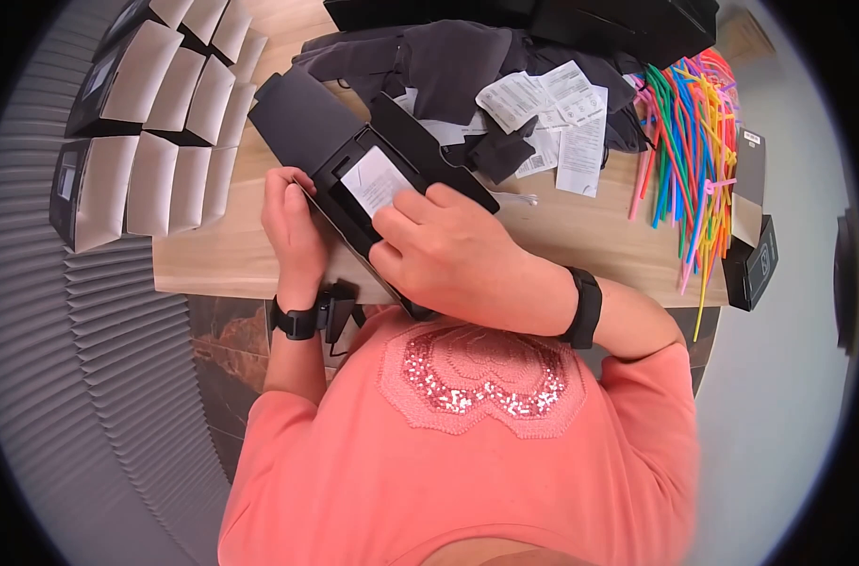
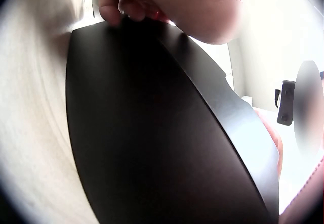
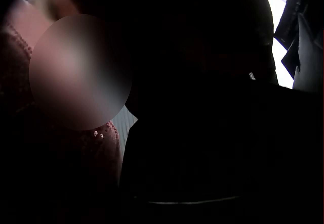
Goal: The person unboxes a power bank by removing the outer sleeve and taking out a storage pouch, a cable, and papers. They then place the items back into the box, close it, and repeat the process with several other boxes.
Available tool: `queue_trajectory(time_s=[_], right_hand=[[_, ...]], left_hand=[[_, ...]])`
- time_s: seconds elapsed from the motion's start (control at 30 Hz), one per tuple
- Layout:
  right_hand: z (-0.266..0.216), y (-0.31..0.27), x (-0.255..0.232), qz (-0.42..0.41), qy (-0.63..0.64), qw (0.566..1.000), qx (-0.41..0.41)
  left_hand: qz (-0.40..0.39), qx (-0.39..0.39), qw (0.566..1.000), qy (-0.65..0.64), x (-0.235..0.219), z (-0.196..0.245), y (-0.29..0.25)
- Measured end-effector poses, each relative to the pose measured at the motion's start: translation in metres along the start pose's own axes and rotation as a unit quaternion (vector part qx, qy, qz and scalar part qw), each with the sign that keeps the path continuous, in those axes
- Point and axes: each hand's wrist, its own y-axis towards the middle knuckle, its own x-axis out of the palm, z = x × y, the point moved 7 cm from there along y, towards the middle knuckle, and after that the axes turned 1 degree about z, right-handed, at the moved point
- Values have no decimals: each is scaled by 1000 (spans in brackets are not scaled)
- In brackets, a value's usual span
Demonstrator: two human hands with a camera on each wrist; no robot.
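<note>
A black box with its lid folded open (image 1: 307, 118) lies tilted at the table's front edge, a white printed paper (image 1: 375, 179) inside it. The left hand (image 1: 293, 226) grips the box's left side; in the left wrist view that hand (image 2: 177, 4) curls over the top of the black box wall (image 2: 136, 123). Over the open box, the right hand (image 1: 448, 250) has curled fingers at the paper's lower edge, pinching it. The right fingertips are partly hidden. The right wrist view is mostly dark.
Rows of boxes (image 1: 142, 85) stand at the left. Dark cloth pouches (image 1: 448, 66) and printed slips (image 1: 580, 141) lie behind the open box. Colourful twisted strips (image 1: 684, 141) and a small black box (image 1: 752, 264) are at the right. Large black boxes (image 1: 618, 28) stand at the back.
</note>
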Motion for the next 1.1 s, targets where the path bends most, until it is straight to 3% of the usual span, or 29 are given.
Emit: queue_trajectory(time_s=[0.07,0.1,0.17,0.4,0.47,0.6,0.67,0.7,0.77,0.9,1.0,1.1], right_hand=[[1,-9,15,-90,119,989,1],[3,-9,13,-90,120,989,0],[8,-14,20,-192,181,964,17],[18,-24,25,-172,177,969,26],[13,-18,29,-298,127,946,-20],[15,-19,30,-318,153,936,6],[21,-18,10,-99,250,961,58],[23,-20,7,-100,249,961,60],[40,-21,-35,82,164,979,92],[97,-57,-47,55,27,945,322],[111,-71,-43,70,50,915,393],[119,-79,-30,55,52,910,407]], left_hand=[[0,4,1000,6,0,2,1],[-2,9,1000,10,1,3,1],[-3,4,1000,14,0,2,1],[1,1,1000,22,1,3,0],[4,8,1000,18,2,2,0],[6,5,999,33,2,2,0],[3,1,999,39,3,3,0],[5,2,999,33,3,3,-1],[8,2,1000,27,3,2,0],[3,10,999,33,2,3,0],[2,10,999,37,3,5,0],[3,17,999,35,4,6,-1]])
